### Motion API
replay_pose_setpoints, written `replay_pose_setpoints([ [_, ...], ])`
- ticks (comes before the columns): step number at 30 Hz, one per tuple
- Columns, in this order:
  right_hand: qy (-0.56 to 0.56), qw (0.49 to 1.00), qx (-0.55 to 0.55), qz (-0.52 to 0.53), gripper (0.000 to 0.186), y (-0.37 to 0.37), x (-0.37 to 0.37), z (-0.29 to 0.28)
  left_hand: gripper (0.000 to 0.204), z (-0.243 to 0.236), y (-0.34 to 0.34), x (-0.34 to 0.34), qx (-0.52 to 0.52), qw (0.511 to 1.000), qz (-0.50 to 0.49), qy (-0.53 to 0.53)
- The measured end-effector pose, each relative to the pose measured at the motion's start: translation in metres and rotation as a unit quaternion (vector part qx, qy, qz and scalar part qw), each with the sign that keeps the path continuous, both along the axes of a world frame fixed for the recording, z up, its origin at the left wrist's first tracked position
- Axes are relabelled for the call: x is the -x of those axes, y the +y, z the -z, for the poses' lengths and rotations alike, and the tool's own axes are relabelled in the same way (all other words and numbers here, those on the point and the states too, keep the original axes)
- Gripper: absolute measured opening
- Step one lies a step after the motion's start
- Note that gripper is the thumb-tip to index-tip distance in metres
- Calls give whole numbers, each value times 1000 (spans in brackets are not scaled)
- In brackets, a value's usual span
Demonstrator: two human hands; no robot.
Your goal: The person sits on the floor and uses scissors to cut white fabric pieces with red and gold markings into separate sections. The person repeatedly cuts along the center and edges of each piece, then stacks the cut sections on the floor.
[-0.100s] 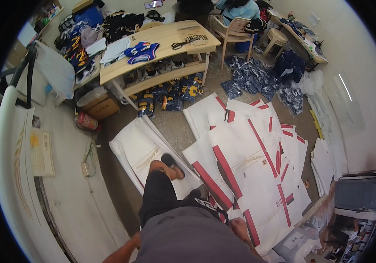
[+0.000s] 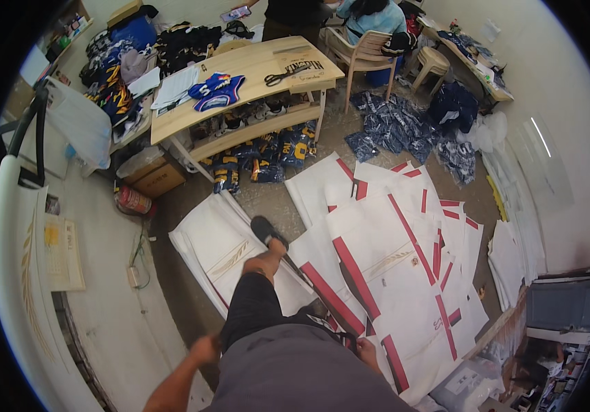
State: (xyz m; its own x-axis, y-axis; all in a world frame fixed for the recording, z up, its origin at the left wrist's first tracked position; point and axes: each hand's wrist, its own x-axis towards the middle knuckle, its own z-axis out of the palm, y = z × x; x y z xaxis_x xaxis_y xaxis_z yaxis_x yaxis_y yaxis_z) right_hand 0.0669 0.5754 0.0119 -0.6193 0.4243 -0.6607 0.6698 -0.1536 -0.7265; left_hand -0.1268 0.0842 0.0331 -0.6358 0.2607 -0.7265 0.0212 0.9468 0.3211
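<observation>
My left hand is beside my left hip, smeared by motion, so its fingers do not show clearly. By my right hip, my right hand is closed near a dark strap-like thing; what it holds, if anything, I cannot make out. Just past that hand lie large white sheets with red strips, spread over one another on the floor. A second stack of white sheets, with a gold leaf print, lies ahead of me to the left. My dark shoe is at that stack's right edge.
A wooden table holds scissors, a blue jersey and papers. Packed garments lie beneath it. Two people are beyond, one on a chair. Blue clothing covers floor at right. A fire extinguisher stands left.
My left hand has swung forward and up into fuller view. My leg has stepped ahead, the shoe moving farther off. More of the standing person behind the table shows.
</observation>
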Motion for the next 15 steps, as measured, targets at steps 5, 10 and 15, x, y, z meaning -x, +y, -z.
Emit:
replay_pose_setpoints([
  [5,-11,997,18,-72,20,40,85,28,21,12,142,210,-222,968,-118,22],
  [10,-112,952,92,-269,21,94,237,61,46,37,305,361,-298,892,234,-245],
  [15,-54,994,87,29,21,158,500,40,54,-5,329,482,-236,854,323,-331],
])
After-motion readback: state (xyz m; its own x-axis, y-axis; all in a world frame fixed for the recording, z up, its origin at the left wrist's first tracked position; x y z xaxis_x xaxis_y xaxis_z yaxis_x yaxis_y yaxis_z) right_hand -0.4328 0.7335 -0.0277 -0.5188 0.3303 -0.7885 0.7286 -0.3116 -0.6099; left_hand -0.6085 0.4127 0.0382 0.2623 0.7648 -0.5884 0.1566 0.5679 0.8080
